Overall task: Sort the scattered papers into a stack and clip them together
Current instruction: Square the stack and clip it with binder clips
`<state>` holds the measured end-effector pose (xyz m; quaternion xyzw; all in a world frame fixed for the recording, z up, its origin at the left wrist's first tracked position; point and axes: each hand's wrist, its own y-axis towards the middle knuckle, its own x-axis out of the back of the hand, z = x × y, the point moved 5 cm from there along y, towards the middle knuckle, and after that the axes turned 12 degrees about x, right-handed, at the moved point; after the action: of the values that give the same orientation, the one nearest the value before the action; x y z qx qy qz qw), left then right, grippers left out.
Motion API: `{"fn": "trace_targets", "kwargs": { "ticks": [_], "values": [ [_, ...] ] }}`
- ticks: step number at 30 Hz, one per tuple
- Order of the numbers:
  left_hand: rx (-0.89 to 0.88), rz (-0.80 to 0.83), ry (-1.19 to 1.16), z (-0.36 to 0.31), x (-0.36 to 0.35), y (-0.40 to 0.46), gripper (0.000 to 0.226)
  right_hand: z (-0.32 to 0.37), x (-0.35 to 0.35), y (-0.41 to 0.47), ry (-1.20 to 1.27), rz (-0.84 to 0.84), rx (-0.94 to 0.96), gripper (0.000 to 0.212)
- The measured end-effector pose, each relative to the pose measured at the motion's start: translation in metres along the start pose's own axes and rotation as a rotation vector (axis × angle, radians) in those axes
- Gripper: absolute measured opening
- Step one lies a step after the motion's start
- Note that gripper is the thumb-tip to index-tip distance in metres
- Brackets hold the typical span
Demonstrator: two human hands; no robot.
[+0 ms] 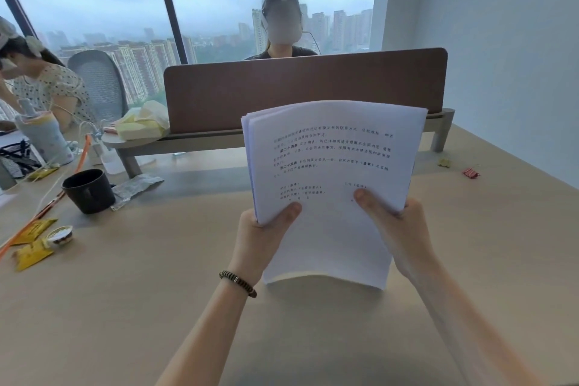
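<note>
A stack of white printed papers stands upright over the beige desk, its bottom edge resting on or just above the desktop. My left hand grips the stack's left side, thumb on the front sheet. My right hand grips the right side the same way. The top edges of the sheets fan slightly apart. A red binder clip lies on the desk to the far right, and a yellow clip lies just left of it.
A brown divider panel crosses the desk behind the papers, with a person seated beyond it. On the left are a black cup, yellow sachets, a small lidded tub, cables, and another person.
</note>
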<state>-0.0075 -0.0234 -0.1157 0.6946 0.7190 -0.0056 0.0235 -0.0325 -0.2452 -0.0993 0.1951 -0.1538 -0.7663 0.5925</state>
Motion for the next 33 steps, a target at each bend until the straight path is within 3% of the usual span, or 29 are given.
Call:
{"fn": "trace_targets", "kwargs": {
  "ticks": [10,15,19,23,29,33],
  "values": [
    [0.050,0.032,-0.006,0.016,-0.003,0.001,0.014,-0.027,0.009,-0.012,-0.092,0.041,-0.140,0.007],
    [0.072,0.073,0.122,0.017,-0.003,0.015,0.009,-0.031,0.015,-0.002,-0.200,0.126,-0.203,0.012],
    [0.217,0.134,0.131,0.028,-0.005,0.020,0.016,-0.040,0.023,-0.005,-0.039,0.164,-0.374,0.024],
    [0.466,0.231,0.013,0.048,-0.020,0.015,0.031,-0.049,0.041,-0.014,0.105,0.114,-0.502,0.034],
    [0.515,0.344,0.026,0.062,-0.058,0.015,0.032,-0.066,0.083,-0.006,0.130,-0.065,-0.474,0.032],
    [0.541,0.430,0.042,0.068,-0.090,0.020,0.040,-0.066,0.118,0.011,-0.048,-0.160,-0.386,0.025]
  ]
}}
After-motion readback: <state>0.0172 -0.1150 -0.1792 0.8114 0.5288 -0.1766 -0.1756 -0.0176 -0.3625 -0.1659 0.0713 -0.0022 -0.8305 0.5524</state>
